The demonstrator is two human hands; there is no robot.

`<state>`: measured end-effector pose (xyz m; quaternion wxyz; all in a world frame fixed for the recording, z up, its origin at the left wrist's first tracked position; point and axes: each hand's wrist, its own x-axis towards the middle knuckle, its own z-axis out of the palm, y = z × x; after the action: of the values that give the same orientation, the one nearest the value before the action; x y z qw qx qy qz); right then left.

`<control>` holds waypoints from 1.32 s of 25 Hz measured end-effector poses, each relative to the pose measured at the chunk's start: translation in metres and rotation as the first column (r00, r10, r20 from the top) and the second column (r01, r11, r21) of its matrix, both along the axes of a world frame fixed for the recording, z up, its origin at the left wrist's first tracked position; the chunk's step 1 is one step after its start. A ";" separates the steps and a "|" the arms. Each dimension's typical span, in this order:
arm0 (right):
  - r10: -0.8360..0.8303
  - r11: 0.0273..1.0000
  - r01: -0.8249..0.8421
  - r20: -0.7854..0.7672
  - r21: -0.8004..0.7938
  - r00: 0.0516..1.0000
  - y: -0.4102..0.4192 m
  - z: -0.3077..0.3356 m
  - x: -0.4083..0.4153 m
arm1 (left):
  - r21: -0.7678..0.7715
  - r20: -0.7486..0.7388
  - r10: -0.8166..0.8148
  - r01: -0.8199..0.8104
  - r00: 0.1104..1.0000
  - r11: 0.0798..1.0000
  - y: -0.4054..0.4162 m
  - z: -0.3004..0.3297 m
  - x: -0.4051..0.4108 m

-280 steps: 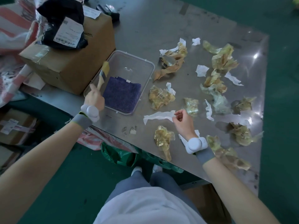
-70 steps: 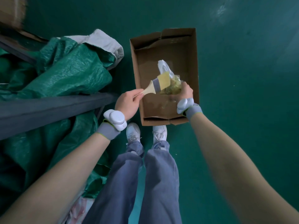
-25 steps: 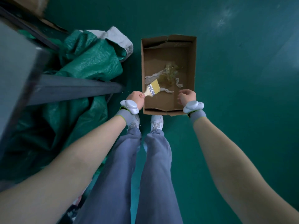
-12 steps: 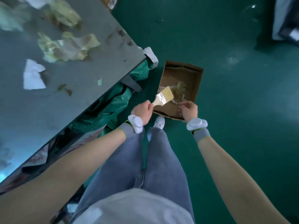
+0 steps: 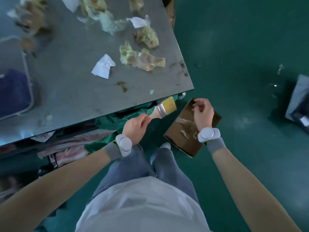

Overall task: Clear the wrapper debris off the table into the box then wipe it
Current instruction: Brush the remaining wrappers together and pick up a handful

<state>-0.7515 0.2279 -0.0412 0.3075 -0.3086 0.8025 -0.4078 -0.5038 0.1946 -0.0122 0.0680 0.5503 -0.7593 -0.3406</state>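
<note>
Wrapper debris: crumpled yellowish-brown film wrappers [image 5: 142, 58] and torn white paper scraps [image 5: 103, 66] lie scattered over the far and right part of the grey metal table [image 5: 70, 91]; some pieces at the top left are too blurred to tell apart.
Box: an open brown cardboard box [image 5: 180, 131] sits on the dark green floor [image 5: 242, 64], just beside the table's near right corner and in front of the person's white shoes; a few pale wrapper shreds [image 5: 184, 121] lie inside it.
Left hand: the left hand [image 5: 135, 127] grips the pale wooden handle of a flat paintbrush [image 5: 163, 108], fingers curled round it; the metal ferrule and yellow bristles point up and right, below the table edge and left of the box.
Right hand: the right hand [image 5: 203, 113] hangs over the box, fingers loosely curled with the tips drawn together; whether they pinch anything I cannot tell.
Wrists: both carry a white rounded device on a grey band.
Table, left side: a clear plastic tray [image 5: 25, 64] holding a dark blue cloth [image 5: 13, 92], cut off by the frame edge.
Under the table: crumpled green sheeting [image 5: 120, 118] and pinkish striped material.
Floor, far right: a grey-blue bag [image 5: 299, 101], well apart from the box.
</note>
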 end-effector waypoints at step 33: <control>0.860 0.509 -0.645 -0.365 0.570 0.356 -0.295 0.038 0.075 | -0.192 0.307 0.382 -0.336 0.871 0.922 -0.203 0.047 0.161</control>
<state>-0.6766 -0.0667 -0.0032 0.2306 -0.7035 0.6705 0.0481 -0.3424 -0.0084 0.0346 0.0350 0.7265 -0.6647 -0.1708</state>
